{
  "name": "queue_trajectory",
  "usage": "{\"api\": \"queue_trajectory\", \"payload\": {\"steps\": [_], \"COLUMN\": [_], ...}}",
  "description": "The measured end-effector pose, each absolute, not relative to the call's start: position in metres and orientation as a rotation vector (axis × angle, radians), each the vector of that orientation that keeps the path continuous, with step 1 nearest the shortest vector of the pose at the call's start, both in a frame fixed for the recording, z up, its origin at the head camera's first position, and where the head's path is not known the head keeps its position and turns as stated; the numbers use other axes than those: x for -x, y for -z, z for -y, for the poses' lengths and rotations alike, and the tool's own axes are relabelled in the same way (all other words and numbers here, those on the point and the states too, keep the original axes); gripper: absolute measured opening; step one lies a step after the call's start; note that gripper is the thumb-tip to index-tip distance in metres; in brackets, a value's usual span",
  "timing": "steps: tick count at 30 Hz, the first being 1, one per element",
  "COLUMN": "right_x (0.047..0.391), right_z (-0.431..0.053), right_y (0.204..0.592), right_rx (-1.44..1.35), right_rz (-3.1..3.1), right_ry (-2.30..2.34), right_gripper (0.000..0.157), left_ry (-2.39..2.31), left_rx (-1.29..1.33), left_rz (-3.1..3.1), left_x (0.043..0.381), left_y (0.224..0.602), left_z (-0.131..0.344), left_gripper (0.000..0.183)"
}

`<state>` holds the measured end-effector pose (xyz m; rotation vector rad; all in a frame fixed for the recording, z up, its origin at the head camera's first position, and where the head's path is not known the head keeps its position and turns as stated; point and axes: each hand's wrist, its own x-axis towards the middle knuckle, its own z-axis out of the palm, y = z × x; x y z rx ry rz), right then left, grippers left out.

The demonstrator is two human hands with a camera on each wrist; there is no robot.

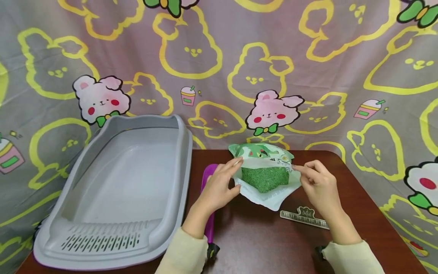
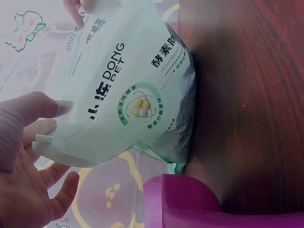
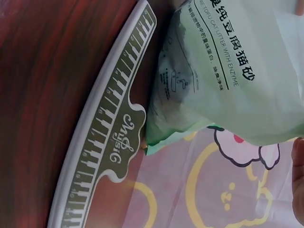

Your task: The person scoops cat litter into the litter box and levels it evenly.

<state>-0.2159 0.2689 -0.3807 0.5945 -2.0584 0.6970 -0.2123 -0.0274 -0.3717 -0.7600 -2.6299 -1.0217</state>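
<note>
A bag of cat litter (image 1: 260, 151) stands on the table with its mouth open toward me, and green pellets (image 1: 265, 179) show inside. At the left side of the mouth, my left hand (image 1: 219, 186) pinches the bag's edge. In the left wrist view its thumb lies on the printed face of the bag (image 2: 109, 95) and the other fingers curl behind the edge. My right hand (image 1: 319, 186) pinches the right corner of the mouth between thumb and fingertips. Only a fingertip of it shows at the border of the right wrist view, beside the bag (image 3: 223, 109).
A large grey litter box (image 1: 187, 163) with a slotted front fills the left side. Between it and the bag lies a purple scoop (image 1: 209, 224), partly under my left arm. A piano-patterned ruler (image 3: 114, 128) marked "Music" lies near my right hand. Behind hangs a cartoon-printed curtain (image 1: 219, 45).
</note>
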Motion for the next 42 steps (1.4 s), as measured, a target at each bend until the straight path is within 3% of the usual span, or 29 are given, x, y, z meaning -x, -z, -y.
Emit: {"api": "queue_trajectory", "payload": {"steps": [13, 21, 29, 36, 39, 42], "right_x": [0.215, 0.200, 0.187, 0.186, 0.186, 0.188], "right_z": [-0.281, -0.283, -0.284, -0.287, -0.287, -0.286], "right_y": [0.387, 0.382, 0.376, 0.377, 0.378, 0.379], "right_rx": [-0.788, -0.644, -0.524, -0.555, -0.576, -0.611], "right_rz": [2.183, 2.437, 2.634, 2.636, 2.623, 2.603], "right_ry": [-0.761, -0.517, -0.299, -0.344, -0.345, -0.353], "right_gripper": [0.038, 0.049, 0.018, 0.003, 0.002, 0.014], "left_ry": [1.081, 1.118, 1.087, 1.038, 1.022, 1.002], "left_rx": [0.819, 0.865, 0.807, 0.713, 0.698, 0.699], "left_rz": [2.586, 2.581, 2.624, 2.688, 2.699, 2.718], "left_x": [0.216, 0.218, 0.216, 0.214, 0.213, 0.210], "left_y": [0.372, 0.373, 0.369, 0.367, 0.369, 0.370], "left_z": [0.026, 0.027, 0.028, 0.028, 0.027, 0.027], "left_gripper": [0.071, 0.072, 0.072, 0.072, 0.071, 0.069]}}
